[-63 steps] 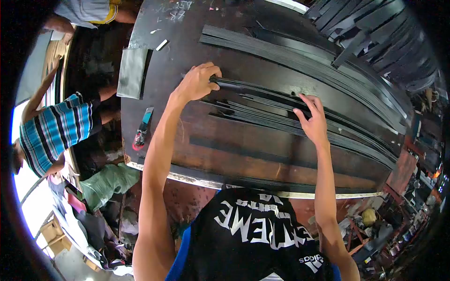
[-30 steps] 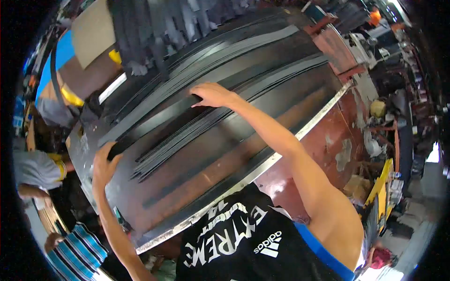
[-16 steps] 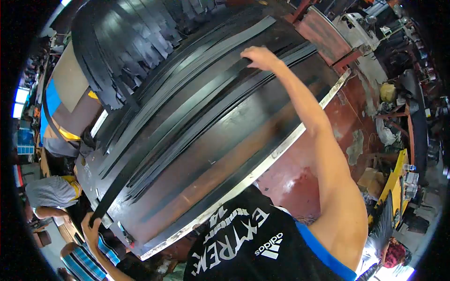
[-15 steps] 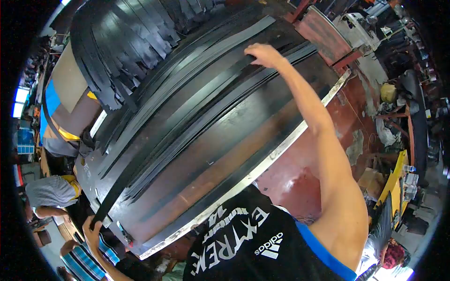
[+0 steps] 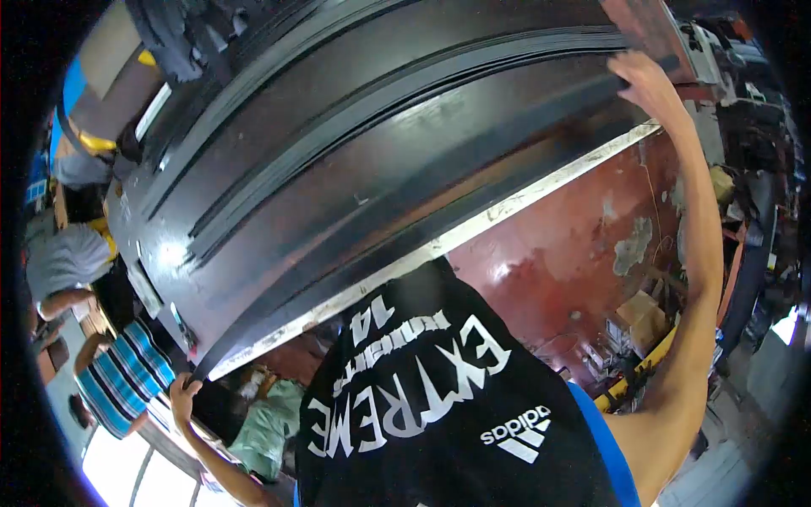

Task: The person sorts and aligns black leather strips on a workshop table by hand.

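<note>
Head view: a cluttered workshop with a long dark table [image 5: 473, 226], pale along its near edge, that bears bundles of black strips [image 5: 338, 118]. At 8 o'clock the left hand [image 5: 182, 395] is closed around one end of a long black strip [image 5: 549, 118]. The strip runs above the table's near edge to 2 o'clock, where the right hand [image 5: 642, 80] grips its other end. A person in a striped shirt [image 5: 118, 380] sits at 9 o'clock.
</note>
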### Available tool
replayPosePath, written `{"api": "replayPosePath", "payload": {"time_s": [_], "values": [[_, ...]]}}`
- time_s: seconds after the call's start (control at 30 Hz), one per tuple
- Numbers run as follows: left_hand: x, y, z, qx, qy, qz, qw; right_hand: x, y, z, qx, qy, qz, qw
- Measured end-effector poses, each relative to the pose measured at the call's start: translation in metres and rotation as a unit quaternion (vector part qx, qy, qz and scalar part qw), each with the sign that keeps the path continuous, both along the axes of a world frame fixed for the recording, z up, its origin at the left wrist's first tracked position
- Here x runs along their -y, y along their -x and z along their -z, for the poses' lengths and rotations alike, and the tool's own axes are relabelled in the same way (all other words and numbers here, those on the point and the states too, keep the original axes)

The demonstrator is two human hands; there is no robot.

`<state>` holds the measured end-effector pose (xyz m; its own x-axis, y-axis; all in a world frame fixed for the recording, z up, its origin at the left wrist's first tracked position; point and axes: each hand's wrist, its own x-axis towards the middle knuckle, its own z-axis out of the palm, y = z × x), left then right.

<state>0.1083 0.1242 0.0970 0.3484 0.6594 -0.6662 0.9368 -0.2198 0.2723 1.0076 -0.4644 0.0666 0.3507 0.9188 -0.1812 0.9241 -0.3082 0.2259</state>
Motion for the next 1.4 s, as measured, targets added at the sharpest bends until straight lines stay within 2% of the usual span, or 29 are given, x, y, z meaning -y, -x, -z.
{"api": "replayPosePath", "payload": {"time_s": [0.07, 0.13, 0.17, 0.2, 0.27, 0.37, 0.47, 0.53, 0.57, 0.6, 0.67, 0.7, 0.73, 0.77, 0.8, 0.83, 0.97, 1.1, 1.27, 1.33, 1.37, 1.4], "values": [[0.023, -0.008, 0.012, -0.002, 0.001, 0.021, 1.000, 0.032, 0.014, 0.016, -0.029, 0.026, 0.007, 0.999], [0.042, -0.032, 0.017, -0.038, 0.003, 0.057, 0.998, 0.037, 0.037, 0.025, -0.072, 0.107, 0.085, 0.988], [0.042, -0.028, 0.027, -0.038, 0.007, 0.065, 0.997, 0.060, 0.035, 0.047, -0.049, 0.047, 0.026, 0.997], [0.043, -0.023, 0.039, -0.038, 0.011, 0.076, 0.996, 0.071, 0.039, 0.061, -0.060, 0.033, 0.040, 0.997], [0.049, -0.029, 0.053, -0.024, 0.010, 0.069, 0.997, 0.073, 0.044, 0.076, -0.105, 0.074, 0.072, 0.989], [0.054, -0.025, 0.073, -0.001, 0.018, 0.052, 0.999, 0.067, 0.058, 0.085, -0.112, 0.115, 0.105, 0.981], [0.058, -0.024, 0.083, 0.016, 0.017, 0.043, 0.999, 0.087, 0.053, 0.117, -0.093, 0.090, 0.121, 0.984], [0.062, -0.027, 0.088, 0.020, -0.022, 0.064, 0.998, 0.088, 0.055, 0.125, -0.095, 0.110, 0.132, 0.981], [0.063, -0.029, 0.089, -0.007, -0.024, 0.053, 0.998, 0.088, 0.057, 0.131, -0.109, 0.088, 0.147, 0.979], [0.060, -0.013, 0.103, 0.035, -0.070, 0.088, 0.993, 0.086, 0.062, 0.130, -0.120, 0.068, 0.165, 0.977], [0.044, 0.010, 0.120, -0.008, -0.047, 0.058, 0.997, 0.079, 0.070, 0.121, -0.164, 0.030, 0.165, 0.972], [0.050, 0.005, 0.118, 0.032, -0.068, 0.056, 0.996, 0.086, 0.070, 0.128, -0.137, -0.009, 0.138, 0.981], [0.042, 0.010, 0.124, 0.020, -0.057, 0.084, 0.995, 0.094, 0.070, 0.136, -0.111, -0.046, 0.107, 0.987], [0.032, 0.023, 0.136, 0.003, -0.057, 0.097, 0.994, 0.092, 0.070, 0.135, -0.131, -0.022, 0.134, 0.982], [0.043, 0.006, 0.126, 0.053, -0.062, 0.110, 0.991, 0.088, 0.070, 0.134, -0.154, -0.002, 0.157, 0.975], [0.040, 0.004, 0.129, 0.054, -0.046, 0.102, 0.992, 0.091, 0.071, 0.134, -0.148, -0.004, 0.165, 0.975], [0.041, -0.007, 0.124, 0.072, -0.020, 0.053, 0.996, 0.089, 0.077, 0.136, -0.127, -0.004, 0.161, 0.979], [0.045, -0.012, 0.124, 0.075, -0.067, 0.072, 0.992, 0.094, 0.075, 0.137, -0.121, 0.014, 0.172, 0.978], [0.038, 0.004, 0.134, 0.061, -0.043, 0.061, 0.995, 0.091, 0.077, 0.132, -0.134, 0.023, 0.195, 0.971], [0.046, 0.002, 0.135, 0.090, -0.135, 0.064, 0.985, 0.095, 0.074, 0.135, -0.142, -0.004, 0.193, 0.971], [0.045, 0.001, 0.133, 0.055, -0.149, 0.097, 0.983, 0.097, 0.072, 0.137, -0.130, 0.007, 0.185, 0.974], [0.044, -0.001, 0.134, 0.033, -0.108, 0.076, 0.991, 0.096, 0.072, 0.137, -0.134, 0.006, 0.180, 0.975]]}}
